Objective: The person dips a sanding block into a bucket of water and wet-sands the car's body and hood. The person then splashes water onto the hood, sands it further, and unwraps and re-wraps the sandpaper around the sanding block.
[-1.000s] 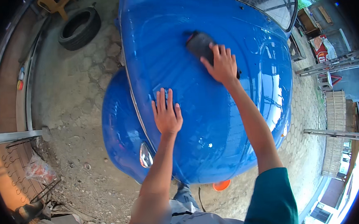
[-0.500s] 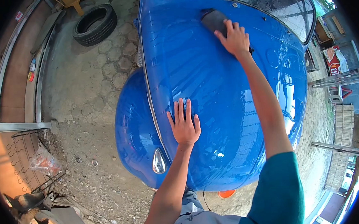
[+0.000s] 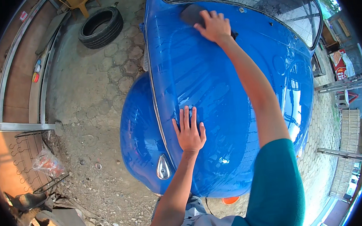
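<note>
A wet blue car hood (image 3: 212,78) with water streaks fills the middle of the view. My right hand (image 3: 216,26), arm stretched far forward, grips a dark grey pad (image 3: 192,15) against the hood's upper part, just below the windshield (image 3: 257,0). The pad is slightly blurred, and whether it is cloth or sponge I cannot tell. My left hand (image 3: 189,134) lies flat on the near part of the hood, fingers spread, holding nothing. To its left are the blue fender (image 3: 138,132) and a small chrome-rimmed lamp (image 3: 162,167).
A loose tire (image 3: 101,28) lies on the paved ground at the far left, near a yellow chair (image 3: 79,2). A plastic bag (image 3: 48,162) and a torn sack (image 3: 40,225) are at the lower left. An orange bucket (image 3: 230,200) shows below the front of the car.
My right hand has slid the pad leftward and slightly farther up the hood. My left hand stays flat on the hood. The whole view has shifted a little.
</note>
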Demonstrator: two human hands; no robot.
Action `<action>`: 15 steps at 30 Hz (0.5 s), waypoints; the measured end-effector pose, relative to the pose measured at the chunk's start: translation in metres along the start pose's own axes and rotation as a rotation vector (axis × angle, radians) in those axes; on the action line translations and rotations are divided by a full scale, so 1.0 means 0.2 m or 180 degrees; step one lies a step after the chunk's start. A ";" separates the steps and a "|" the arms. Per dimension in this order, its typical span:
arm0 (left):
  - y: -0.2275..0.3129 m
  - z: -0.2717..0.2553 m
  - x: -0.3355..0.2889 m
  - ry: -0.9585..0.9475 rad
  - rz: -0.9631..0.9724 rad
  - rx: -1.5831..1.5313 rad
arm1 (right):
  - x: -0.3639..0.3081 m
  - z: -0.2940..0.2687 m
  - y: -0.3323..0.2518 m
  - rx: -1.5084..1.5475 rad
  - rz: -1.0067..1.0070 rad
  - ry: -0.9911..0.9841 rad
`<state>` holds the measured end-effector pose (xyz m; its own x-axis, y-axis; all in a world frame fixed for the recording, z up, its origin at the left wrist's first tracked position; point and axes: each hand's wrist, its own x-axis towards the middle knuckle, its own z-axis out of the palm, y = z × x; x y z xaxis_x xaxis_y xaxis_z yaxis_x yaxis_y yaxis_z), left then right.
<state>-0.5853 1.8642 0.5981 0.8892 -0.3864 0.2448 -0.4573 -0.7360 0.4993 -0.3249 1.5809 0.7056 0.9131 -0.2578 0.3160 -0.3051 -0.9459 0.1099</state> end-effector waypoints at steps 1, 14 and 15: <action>-0.01 -0.01 0.01 0.0025 -0.0003 0.0025 | -0.06 0.00 -0.04 0.0041 -0.0018 0.0013; 0.00 -0.02 0.01 -0.0045 -0.0045 0.0023 | -0.37 -0.12 -0.32 0.0560 -0.2130 -0.0337; 0.02 -0.02 0.01 -0.0055 -0.0049 0.0013 | -0.44 -0.14 -0.31 0.0555 -0.2129 -0.0351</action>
<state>-0.5856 1.8633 0.6028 0.8959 -0.3845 0.2227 -0.4435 -0.7442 0.4994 -0.3943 1.6678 0.6971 0.9146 0.3812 0.1347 0.3716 -0.9239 0.0917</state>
